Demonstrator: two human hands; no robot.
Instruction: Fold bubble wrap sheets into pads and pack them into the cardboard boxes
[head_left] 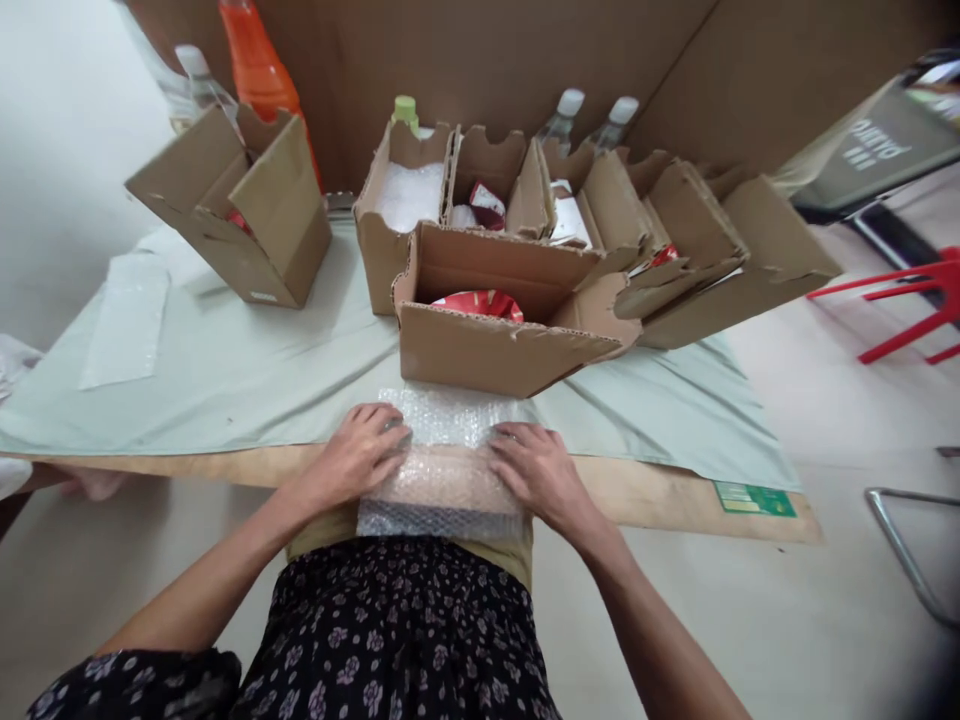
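A clear sheet of bubble wrap [450,470] lies across the table's front edge and hangs down toward my lap. My left hand [366,447] rests on its left side, fingers a little bent and spread. On the right side of the sheet lies my right hand [531,465], with its fingers likewise apart. Just beyond the sheet stands an open cardboard box [480,350] with a red packet [480,304] inside.
Several open cardboard boxes [397,250] stand in a row behind. Another box [292,240] is at the back left, near an orange bottle [259,65]. A flat plastic sheet [127,320] lies on the left; a red chair [911,310] stands on the right.
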